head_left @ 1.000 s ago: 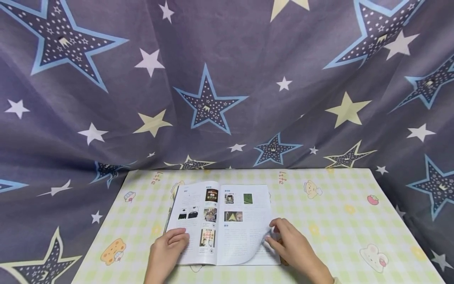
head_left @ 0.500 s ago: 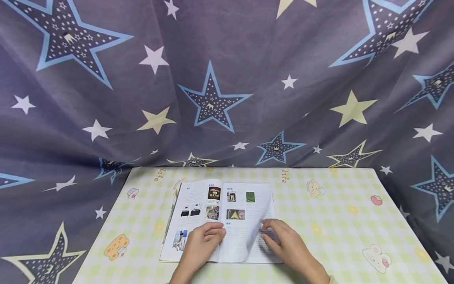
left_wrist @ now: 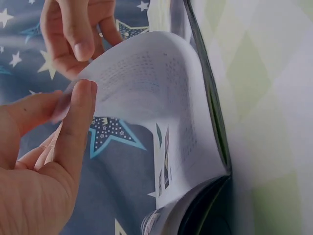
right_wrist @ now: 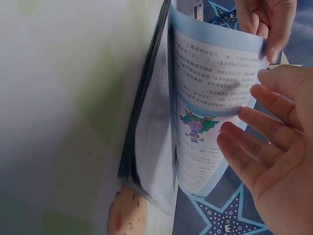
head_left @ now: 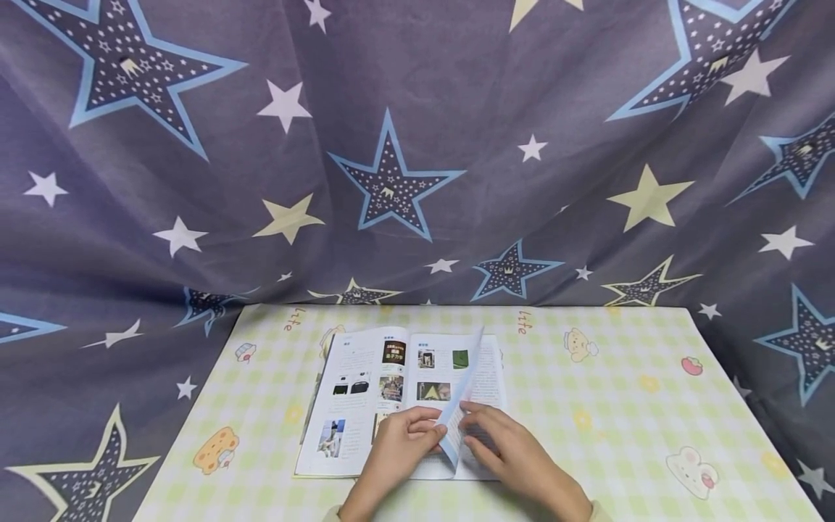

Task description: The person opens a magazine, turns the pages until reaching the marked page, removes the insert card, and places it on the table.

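Note:
An open magazine (head_left: 365, 362) lies on the table, and one of its right-hand pages (head_left: 464, 384) stands raised and bent. The left hand (head_left: 403, 444) pinches that page's edge between thumb and fingers, also plain in the left wrist view, where the page (left_wrist: 142, 73) curves away from the left hand (left_wrist: 49, 156). On the page's other side is the right hand (head_left: 509, 448). In the right wrist view the right hand (right_wrist: 279, 132) has its fingers spread beside the page's printed face (right_wrist: 215, 73), which shows a small coloured figure.
A checked cloth with cartoon prints covers the table (head_left: 620, 420). Behind and at both sides hangs a dark curtain (head_left: 457, 94) patterned with stars.
The page has lifted from the right side and bent leftward. The left hand has moved right from the left page to the raised page's edge; the right hand has shifted left, its fingers now loose.

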Action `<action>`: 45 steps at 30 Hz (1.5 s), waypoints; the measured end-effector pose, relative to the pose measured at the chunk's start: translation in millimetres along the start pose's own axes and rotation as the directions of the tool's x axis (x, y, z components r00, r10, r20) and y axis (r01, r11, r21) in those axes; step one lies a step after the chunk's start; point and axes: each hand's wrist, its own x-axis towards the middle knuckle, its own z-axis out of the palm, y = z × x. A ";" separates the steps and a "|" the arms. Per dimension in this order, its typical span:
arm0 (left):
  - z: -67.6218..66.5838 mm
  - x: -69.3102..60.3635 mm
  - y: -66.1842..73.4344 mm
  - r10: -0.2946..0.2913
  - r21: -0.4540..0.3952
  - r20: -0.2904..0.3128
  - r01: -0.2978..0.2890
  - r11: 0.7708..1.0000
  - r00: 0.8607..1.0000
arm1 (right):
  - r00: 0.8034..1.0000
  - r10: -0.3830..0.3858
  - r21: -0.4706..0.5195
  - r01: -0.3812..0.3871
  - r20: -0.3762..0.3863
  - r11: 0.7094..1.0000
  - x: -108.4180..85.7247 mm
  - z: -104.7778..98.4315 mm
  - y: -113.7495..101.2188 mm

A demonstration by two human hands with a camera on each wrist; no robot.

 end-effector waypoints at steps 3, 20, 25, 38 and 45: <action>0.6 -1.3 -0.8 -0.008 0.003 -0.014 0.008 1.000 1.000 | 1.000 -0.008 -0.004 0.008 0.000 1.000 0.1 0.4 -0.3; -57.8 -18.8 -6.2 -0.084 0.100 -0.277 0.116 0.988 0.957 | 0.998 0.006 -0.149 0.003 0.057 0.989 -5.5 -7.0 6.8; -92.5 -38.6 -11.2 -0.145 0.153 -0.433 0.231 0.961 0.890 | 0.957 0.120 -0.197 -0.068 0.265 0.978 -12.9 -13.3 10.6; -141.2 -74.7 -29.7 -0.297 0.250 -0.540 0.487 0.837 0.787 | 0.910 0.142 -0.249 -0.044 0.389 0.967 -18.0 -14.6 12.5; -145.4 -74.8 -31.1 -0.263 0.353 -0.543 0.501 0.790 0.797 | 0.911 0.139 -0.260 -0.036 0.389 0.965 -20.6 -13.3 14.4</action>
